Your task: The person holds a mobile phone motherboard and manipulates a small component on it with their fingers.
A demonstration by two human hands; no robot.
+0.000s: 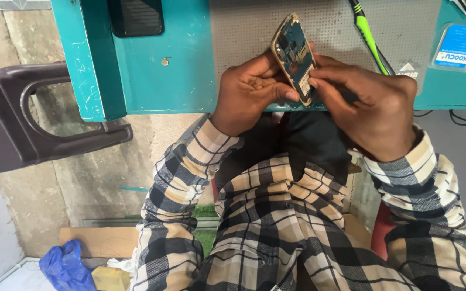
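I hold a small opened phone (pixel 294 53) upright over the near edge of a teal workbench (pixel 184 70). Its back cover is off, and the blue circuit board and gold frame show. My left hand (pixel 249 91) grips the phone's lower left side, thumb against its bottom edge. My right hand (pixel 370 110) closes on the right side, thumb tip pressed on the board near the bottom. Both sleeves are checked beige and black.
A grey perforated mat (pixel 324 27) covers the bench top. On it lie a green and black tool (pixel 367 33) and a small clear packet (pixel 410 70). A blue and white card (pixel 460 46) sits at right, a black ribbed object (pixel 136 16) at left. A dark plastic chair arm (pixel 33 116) juts in from the left.
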